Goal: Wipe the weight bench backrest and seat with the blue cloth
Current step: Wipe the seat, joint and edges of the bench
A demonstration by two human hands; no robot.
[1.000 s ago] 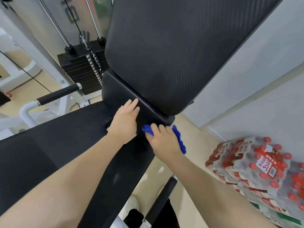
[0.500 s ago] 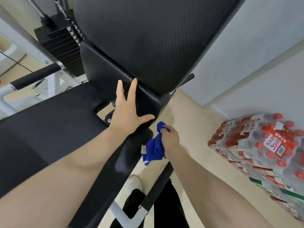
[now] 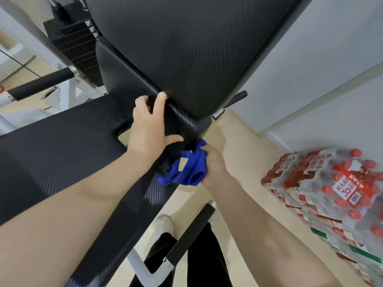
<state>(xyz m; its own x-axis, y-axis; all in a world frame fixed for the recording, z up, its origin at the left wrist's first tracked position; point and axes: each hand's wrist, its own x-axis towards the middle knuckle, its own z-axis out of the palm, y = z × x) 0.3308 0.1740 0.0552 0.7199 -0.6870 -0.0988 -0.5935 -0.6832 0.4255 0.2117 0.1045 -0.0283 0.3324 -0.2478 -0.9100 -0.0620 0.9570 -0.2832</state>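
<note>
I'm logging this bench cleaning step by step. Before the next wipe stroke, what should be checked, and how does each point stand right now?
1. Blue cloth held: ok, the right hand grips it bunched.
2. Cloth spread flat for wiping: not ok, it is wadded, part hanging down.
3. Cloth against the padding: cannot tell, it sits at the seat edge.
4. Left hand bracing: ok, it rests on the pad at the foot of the backrest.
5. Backrest face unobstructed: ok.
</note>
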